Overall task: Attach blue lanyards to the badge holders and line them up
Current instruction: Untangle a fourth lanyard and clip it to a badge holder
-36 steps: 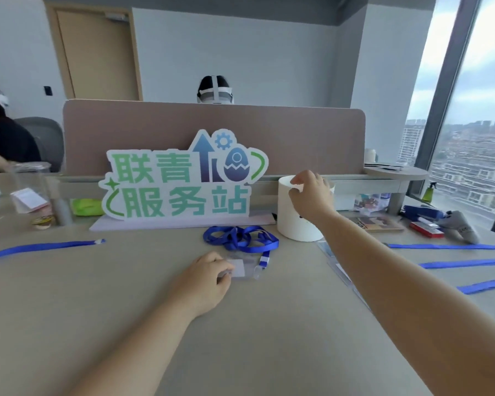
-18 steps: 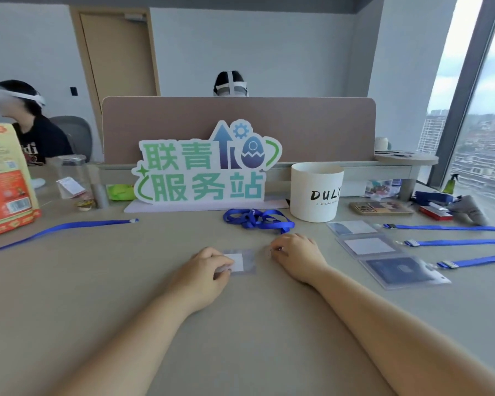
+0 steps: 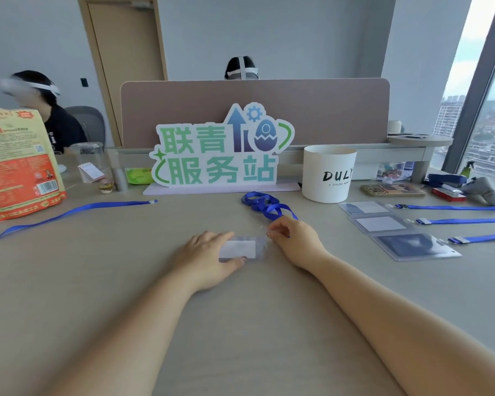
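As the head view shows it, the clear badge holder (image 3: 240, 249) lies flat on the table (image 3: 126, 281) in the near middle. My left hand (image 3: 209, 252) grips its left end between thumb and fingers, while my right hand (image 3: 295, 241) curls its fingertips at the holder's right edge, where the coiled blue lanyard (image 3: 266, 205) runs down from just beyond; whether they pinch the clip or the holder's tab I cannot tell. I judge the holder light, thin, floppy and slick, best pinned flat and taken by its slot edge, and the lanyard limp, best taken at its clip.
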{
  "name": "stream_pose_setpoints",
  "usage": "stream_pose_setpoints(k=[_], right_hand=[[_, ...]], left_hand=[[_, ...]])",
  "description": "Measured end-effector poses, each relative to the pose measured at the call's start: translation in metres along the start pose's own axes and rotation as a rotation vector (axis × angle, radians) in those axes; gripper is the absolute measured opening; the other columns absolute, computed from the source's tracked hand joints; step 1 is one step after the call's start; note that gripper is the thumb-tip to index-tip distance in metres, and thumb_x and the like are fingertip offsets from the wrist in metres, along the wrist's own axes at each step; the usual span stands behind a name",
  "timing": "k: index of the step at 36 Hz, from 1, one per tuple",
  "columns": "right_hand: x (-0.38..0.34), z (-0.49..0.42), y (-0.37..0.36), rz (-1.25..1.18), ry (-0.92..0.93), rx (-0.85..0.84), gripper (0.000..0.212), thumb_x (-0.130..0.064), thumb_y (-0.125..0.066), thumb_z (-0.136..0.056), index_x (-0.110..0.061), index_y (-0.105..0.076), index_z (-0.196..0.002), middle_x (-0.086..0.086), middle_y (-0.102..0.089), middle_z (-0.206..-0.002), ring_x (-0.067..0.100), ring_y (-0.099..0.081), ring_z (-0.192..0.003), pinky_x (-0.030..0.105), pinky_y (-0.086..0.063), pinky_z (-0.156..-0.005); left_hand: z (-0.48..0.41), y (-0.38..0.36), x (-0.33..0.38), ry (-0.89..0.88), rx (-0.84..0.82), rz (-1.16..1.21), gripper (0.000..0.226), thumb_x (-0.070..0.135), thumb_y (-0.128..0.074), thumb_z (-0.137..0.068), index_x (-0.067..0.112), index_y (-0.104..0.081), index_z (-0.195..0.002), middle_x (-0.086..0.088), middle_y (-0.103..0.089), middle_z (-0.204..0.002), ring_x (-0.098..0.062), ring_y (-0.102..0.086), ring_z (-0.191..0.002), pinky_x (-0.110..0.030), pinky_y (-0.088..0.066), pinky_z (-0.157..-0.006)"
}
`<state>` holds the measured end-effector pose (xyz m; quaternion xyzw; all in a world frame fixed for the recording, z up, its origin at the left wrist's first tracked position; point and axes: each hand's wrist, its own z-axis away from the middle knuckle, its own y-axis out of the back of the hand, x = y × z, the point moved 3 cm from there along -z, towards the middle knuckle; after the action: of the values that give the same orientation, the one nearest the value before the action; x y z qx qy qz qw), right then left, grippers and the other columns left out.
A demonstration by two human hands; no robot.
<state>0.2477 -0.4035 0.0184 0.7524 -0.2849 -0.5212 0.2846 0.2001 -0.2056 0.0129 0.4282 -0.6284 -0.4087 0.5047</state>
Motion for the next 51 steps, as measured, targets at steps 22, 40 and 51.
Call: stream_pose_setpoints(k=[22, 40, 51], right_hand=[[0.005, -0.001, 0.007, -0.014, -0.027, -0.061, 0.016, -0.024, -0.04, -0.098, -0.014, -0.05, -0.104, 0.001, -0.063, -0.102, 0.025, -0.057, -0.096, 0.036, -0.044, -0.085], [0.013, -0.003, 0.036, -0.875, -0.107, 0.294, 0.016, -0.021, -0.041, -0.1, -0.012, -0.051, -0.092, -0.003, -0.059, -0.074, 0.006, -0.055, -0.064, 0.011, -0.045, -0.061], [0.03, -0.013, 0.041, -0.449, -0.102, 0.291, 0.014, -0.025, -0.05, -0.095, -0.011, -0.054, -0.094, -0.005, -0.05, -0.07, 0.014, -0.045, -0.067, 0.023, -0.037, -0.06]], left_hand=[[-0.008, 0.008, 0.005, 0.005, -0.015, 0.036, 0.058, 0.06, -0.052, -0.086, 0.034, -0.043, -0.137, 0.008, -0.036, -0.144, -0.014, -0.029, -0.134, -0.028, -0.017, -0.113], [-0.108, -0.03, 0.096, -0.465, -0.057, -0.049, 0.026, 0.045, -0.051, -0.092, 0.03, -0.066, -0.106, 0.017, -0.035, -0.148, -0.019, -0.016, -0.144, -0.057, -0.004, -0.114], [-0.118, 0.014, 0.002, -0.142, 0.139, -0.122, 0.035, 0.009, -0.043, -0.091, 0.032, -0.065, -0.107, 0.015, -0.047, -0.139, -0.014, -0.031, -0.136, -0.046, -0.007, -0.117]])
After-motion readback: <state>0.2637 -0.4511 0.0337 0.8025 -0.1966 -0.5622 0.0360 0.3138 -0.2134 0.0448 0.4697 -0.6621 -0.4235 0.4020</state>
